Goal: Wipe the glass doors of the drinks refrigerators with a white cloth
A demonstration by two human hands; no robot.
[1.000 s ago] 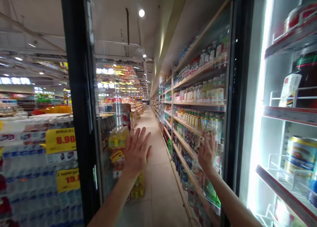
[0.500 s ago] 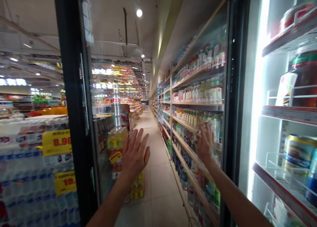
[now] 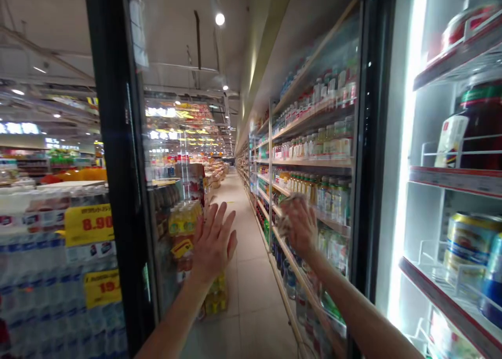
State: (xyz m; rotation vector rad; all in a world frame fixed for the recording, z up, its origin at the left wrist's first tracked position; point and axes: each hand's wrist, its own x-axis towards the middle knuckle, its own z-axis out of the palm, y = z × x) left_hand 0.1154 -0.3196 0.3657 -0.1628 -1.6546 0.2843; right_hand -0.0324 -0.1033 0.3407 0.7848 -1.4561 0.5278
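A glass door (image 3: 243, 317) with a dark frame (image 3: 117, 155) stands in front of me, with the aisle showing through it. Flat against the glass, left of the middle, my left hand (image 3: 215, 239) has its fingers spread and holds nothing. To its right, my right hand (image 3: 301, 228) presses a pale, crumpled cloth (image 3: 288, 212) on the pane. Motion blurs this hand slightly, and part of the cloth lies hidden under the palm and fingers.
On the right is a lit cooler with wire-railed shelves (image 3: 455, 181), holding cans (image 3: 470, 244) and bottles (image 3: 482, 118). At left, packs of bottled water (image 3: 47, 275) carry yellow price signs (image 3: 89, 224). Bottle shelves (image 3: 314, 163) line the aisle beyond the glass.
My right hand has slid the cloth left across the glass, towards my left hand. My left hand stays spread in about the same place. The view has shifted slightly.
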